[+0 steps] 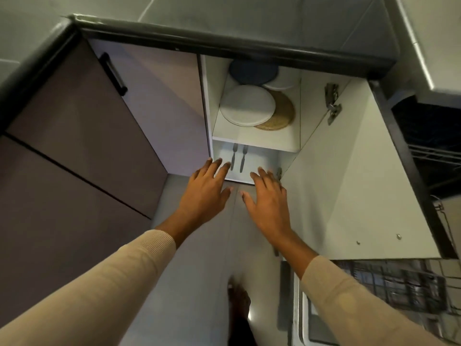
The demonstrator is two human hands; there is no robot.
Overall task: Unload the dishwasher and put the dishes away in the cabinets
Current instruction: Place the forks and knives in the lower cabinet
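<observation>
Two thin grey metal forks [234,158] side by side on the low white shelf [264,166] of the open cabinet, handles toward the front. Look light, hard and stiff, a bit slippery, not easy to break. Best to pinch by the long handle, away from the pointy end.

Just in front, left hand [204,193] and right hand [269,203], both empty, fingers [217,166] spread wide and straight, close to the forks but not holding them.

On the shelf above, a round white plate [247,106], a round dark blue plate [252,71] and a round tan woven mat [282,116]. Plates likely heavy, smooth and easy to crack, so hold by the rim with both hands.

Off to the right, the dark wire dishwasher rack [399,288], too blurry to tell what sits inside.
</observation>
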